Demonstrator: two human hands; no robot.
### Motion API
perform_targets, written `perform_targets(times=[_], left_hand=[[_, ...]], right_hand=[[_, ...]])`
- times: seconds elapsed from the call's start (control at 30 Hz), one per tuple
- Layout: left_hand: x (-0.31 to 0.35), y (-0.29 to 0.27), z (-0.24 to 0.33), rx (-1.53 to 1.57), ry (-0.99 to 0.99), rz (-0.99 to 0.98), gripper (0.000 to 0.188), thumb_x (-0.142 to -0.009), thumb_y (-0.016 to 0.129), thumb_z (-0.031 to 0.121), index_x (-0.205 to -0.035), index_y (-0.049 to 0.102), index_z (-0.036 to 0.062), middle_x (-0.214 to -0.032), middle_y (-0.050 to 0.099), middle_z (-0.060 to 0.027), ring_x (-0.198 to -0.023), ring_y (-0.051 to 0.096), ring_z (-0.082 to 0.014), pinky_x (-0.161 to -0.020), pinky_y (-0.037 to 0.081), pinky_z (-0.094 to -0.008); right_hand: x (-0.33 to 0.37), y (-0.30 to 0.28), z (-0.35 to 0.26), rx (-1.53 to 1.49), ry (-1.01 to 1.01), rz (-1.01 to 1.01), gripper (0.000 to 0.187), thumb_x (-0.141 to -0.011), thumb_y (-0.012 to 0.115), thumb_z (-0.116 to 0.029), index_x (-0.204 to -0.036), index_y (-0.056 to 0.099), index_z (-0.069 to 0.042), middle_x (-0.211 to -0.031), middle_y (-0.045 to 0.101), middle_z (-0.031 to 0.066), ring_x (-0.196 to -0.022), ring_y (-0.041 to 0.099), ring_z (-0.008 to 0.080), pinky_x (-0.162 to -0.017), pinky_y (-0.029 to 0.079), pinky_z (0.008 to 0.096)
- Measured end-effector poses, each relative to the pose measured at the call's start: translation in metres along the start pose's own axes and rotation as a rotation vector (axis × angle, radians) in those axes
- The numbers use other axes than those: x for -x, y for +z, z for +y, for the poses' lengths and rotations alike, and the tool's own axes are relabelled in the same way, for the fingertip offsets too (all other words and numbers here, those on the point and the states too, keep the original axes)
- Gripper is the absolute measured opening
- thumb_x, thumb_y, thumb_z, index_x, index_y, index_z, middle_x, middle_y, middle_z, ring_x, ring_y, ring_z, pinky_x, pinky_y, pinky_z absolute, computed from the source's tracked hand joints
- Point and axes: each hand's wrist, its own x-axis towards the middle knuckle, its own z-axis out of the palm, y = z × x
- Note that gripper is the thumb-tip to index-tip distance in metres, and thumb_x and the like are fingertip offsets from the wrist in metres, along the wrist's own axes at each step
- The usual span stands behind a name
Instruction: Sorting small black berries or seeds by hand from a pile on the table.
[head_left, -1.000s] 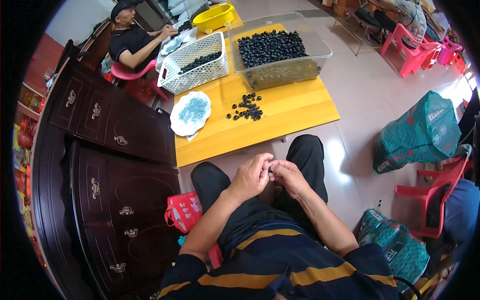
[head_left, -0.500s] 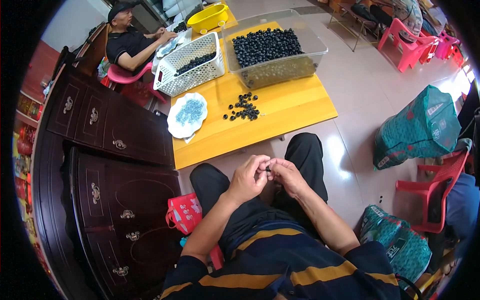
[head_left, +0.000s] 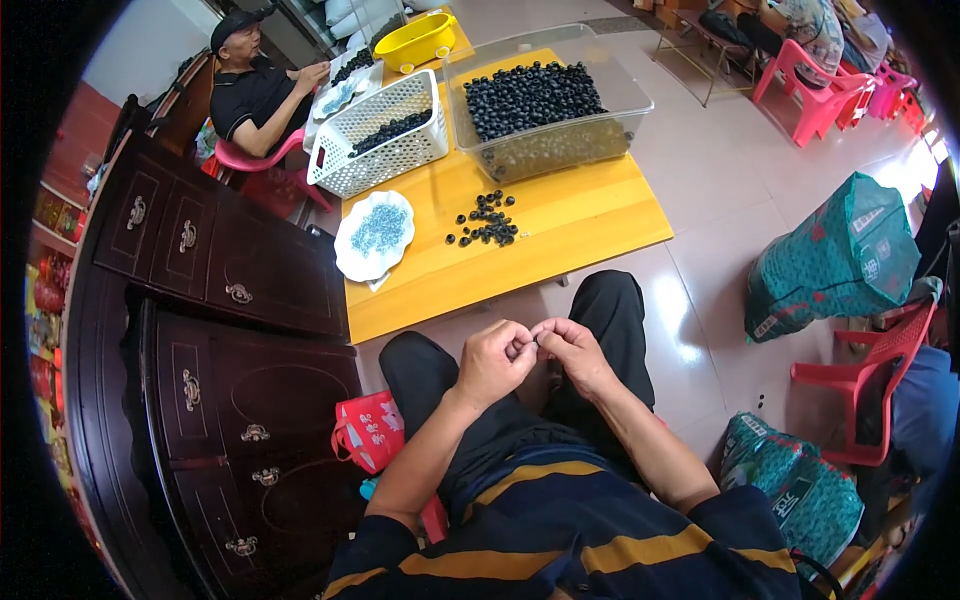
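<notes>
Above my lap, my left hand [head_left: 494,362] and my right hand [head_left: 575,358] meet at their fingertips, both closed in a pinch. A small black round piece [head_left: 537,340] shows between the right thumb and forefinger, mostly covered. Whatever the left fingertips grip is too small to make out. Beyond the hands, a loose group of similar black pieces [head_left: 490,222] lies on the yellow table [head_left: 580,215]. To their left stands a white scalloped plate [head_left: 351,252] with small pale blue bits [head_left: 380,228] on it.
A clear plastic bin [head_left: 560,160] full of black pieces and a white perforated basket [head_left: 375,165] stand on the table, with a yellow basin [head_left: 415,42] behind. A co-worker [head_left: 262,95] sits at the far left. Dark drawers [head_left: 250,370] flank my left; green bags [head_left: 830,260] stand right.
My fingertips have shifted slightly, and less of the black piece shows between them. The co-worker's hands have risen from the table's far-left end.
</notes>
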Motion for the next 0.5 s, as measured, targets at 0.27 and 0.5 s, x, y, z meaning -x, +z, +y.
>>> perform_targets(times=[0.27, 0.5], left_hand=[[-0.0003, 0.0029, -0.0026, -0.030, -0.026, -0.006, 0.008, -0.078, 0.066, 0.004, -0.080, 0.058, 0.0026, -0.073, 0.063, -0.0138, -0.062, 0.064, -0.0293, -0.056, 0.050, -0.0368], [-0.0043, 0.0002, 0.0006, -0.077, 0.024, -0.033, 0.011, -0.078, 0.066, 0.005, -0.080, 0.055, 0.0032, -0.074, 0.062, -0.0159, -0.065, 0.063, -0.0351, -0.057, 0.050, -0.0395]], right_hand=[[-0.0007, -0.0009, 0.0068, 0.072, -0.025, -0.002, 0.013, -0.098, 0.060, -0.016, -0.101, 0.067, -0.005, -0.086, 0.064, -0.0019, -0.077, 0.057, 0.0059, -0.070, 0.047, 0.0212], [0.0010, 0.0009, -0.0002, 0.103, -0.007, 0.017, 0.015, -0.100, 0.060, -0.018, -0.102, 0.067, -0.006, -0.087, 0.065, -0.0012, -0.078, 0.058, 0.0067, -0.071, 0.047, 0.0215]])
